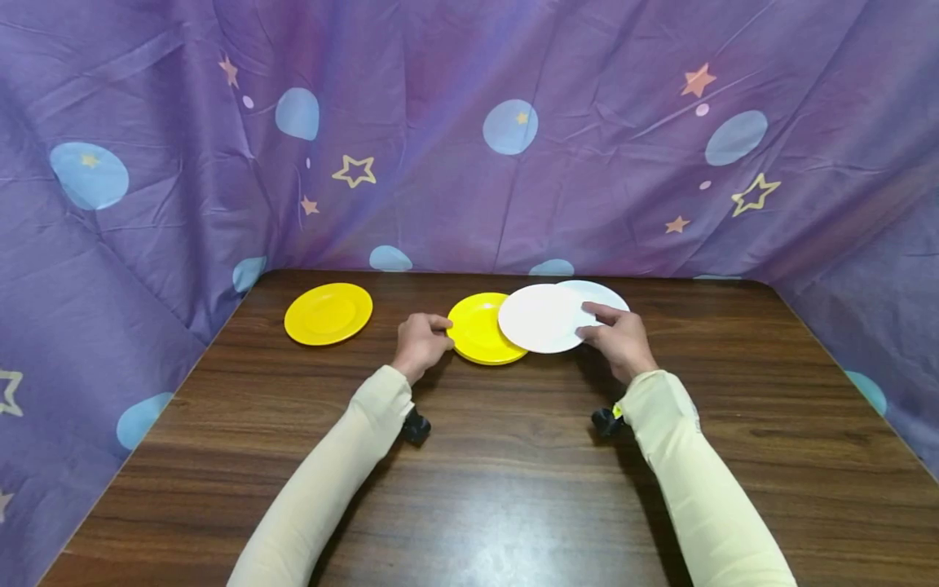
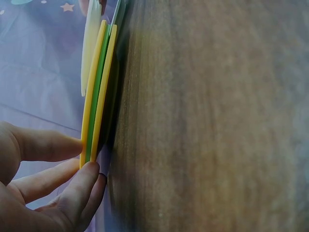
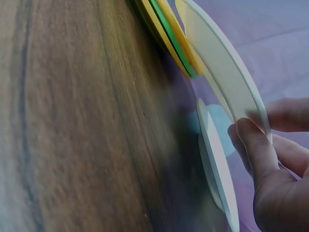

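Note:
Near the table's back, my left hand [image 1: 423, 342] pinches the near-left rim of a stack of plates. On top is a yellow plate [image 1: 475, 328]; edge-on in the left wrist view, a green plate [image 2: 98, 94] lies between two yellow ones. My right hand [image 1: 619, 341] grips the right rim of a white plate [image 1: 538, 319], thumb and fingers on opposite faces. Its left part overlaps the yellow stack from above. Under and behind it is another white plate [image 1: 607, 295], partly hidden, apart from the held one in the right wrist view [image 3: 219, 166].
A separate yellow plate [image 1: 328, 314] lies at the back left of the brown wooden table [image 1: 506, 473]. Behind the table hangs a purple curtain [image 1: 440, 106] with stars and blue spots, close to its back edge.

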Demonstrator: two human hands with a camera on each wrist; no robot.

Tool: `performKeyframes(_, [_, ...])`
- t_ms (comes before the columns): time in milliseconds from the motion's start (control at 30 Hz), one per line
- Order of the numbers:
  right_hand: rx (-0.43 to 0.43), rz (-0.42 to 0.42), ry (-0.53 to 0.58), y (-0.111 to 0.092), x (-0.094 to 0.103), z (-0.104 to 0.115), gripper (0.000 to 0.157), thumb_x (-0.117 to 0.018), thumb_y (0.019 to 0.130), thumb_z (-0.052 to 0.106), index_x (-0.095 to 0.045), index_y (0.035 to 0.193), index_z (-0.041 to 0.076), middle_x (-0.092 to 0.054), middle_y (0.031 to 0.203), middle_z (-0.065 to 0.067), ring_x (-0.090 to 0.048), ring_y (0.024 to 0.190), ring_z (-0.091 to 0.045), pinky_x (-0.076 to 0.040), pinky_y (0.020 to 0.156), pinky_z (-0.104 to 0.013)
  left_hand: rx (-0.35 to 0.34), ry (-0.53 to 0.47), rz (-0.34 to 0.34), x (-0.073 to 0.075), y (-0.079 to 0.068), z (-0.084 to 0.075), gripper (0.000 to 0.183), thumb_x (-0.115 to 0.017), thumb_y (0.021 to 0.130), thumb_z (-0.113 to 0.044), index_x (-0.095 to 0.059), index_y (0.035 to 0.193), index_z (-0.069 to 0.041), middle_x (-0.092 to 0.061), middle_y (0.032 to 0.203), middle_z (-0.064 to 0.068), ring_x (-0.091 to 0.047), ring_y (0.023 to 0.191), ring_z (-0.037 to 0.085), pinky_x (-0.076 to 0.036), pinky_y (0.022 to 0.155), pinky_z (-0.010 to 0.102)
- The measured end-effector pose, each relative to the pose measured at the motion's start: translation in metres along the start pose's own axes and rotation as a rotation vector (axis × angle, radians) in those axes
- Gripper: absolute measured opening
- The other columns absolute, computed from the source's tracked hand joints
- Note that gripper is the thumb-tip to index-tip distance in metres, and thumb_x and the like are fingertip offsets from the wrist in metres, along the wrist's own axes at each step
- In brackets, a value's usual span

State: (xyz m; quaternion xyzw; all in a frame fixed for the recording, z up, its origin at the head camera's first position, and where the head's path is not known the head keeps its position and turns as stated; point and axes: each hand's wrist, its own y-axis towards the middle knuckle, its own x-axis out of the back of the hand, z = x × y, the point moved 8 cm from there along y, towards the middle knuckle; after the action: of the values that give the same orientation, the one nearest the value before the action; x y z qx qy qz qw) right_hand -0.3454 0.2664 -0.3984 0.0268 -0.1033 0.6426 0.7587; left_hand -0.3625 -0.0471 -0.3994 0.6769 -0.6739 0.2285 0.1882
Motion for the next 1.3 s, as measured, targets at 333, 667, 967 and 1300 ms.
performKeyframes(333, [-0.021,0.000,0.101,-0.001,0.013,0.000,0.061,-0.057,0.088,-0.009,-0.043,0.147,-0.007,-0.035,0.155,-0.028,-0.057,0.080,0.007,-0.053,0.073,-0.008,0.006,0.000,-0.005,0.001,0.002,0.002,0.037,-0.074,0.081,0.000,-0.074,0.118,-0.005,-0.075,0.116,0.012,-0.064,0.106,0.024,-0.055,0.085,0.028])
performKeyframes(667, [-0.032,-0.012,0.122,-0.001,0.038,-0.007,0.064,-0.058,0.091,-0.006,-0.037,0.152,-0.004,-0.021,0.165,-0.021,-0.053,0.095,0.005,-0.051,0.077,-0.008,-0.019,0.002,-0.020,0.001,0.001,0.001,0.037,-0.074,0.079,0.000,-0.075,0.116,-0.005,-0.076,0.111,0.013,-0.065,0.103,0.023,-0.053,0.085,0.028])
performKeyframes(967, [-0.051,-0.035,0.230,-0.004,0.074,-0.016,0.070,-0.060,0.090,-0.008,-0.033,0.154,-0.004,-0.031,0.158,-0.018,-0.060,0.085,0.007,-0.052,0.073,-0.010,-0.012,-0.001,-0.004,0.001,0.001,0.000,0.037,-0.073,0.081,0.001,-0.074,0.118,-0.005,-0.076,0.113,0.012,-0.064,0.102,0.023,-0.053,0.084,0.027])
performKeyframes(1300, [-0.151,-0.180,0.317,-0.006,0.112,-0.036,0.072,-0.062,0.090,-0.009,-0.035,0.155,0.005,-0.009,0.170,-0.005,-0.052,0.102,0.004,-0.052,0.073,-0.008,0.000,-0.006,0.011,0.000,0.001,0.001,0.037,-0.073,0.082,0.001,-0.073,0.119,-0.005,-0.075,0.114,0.013,-0.063,0.101,0.022,-0.052,0.079,0.024])
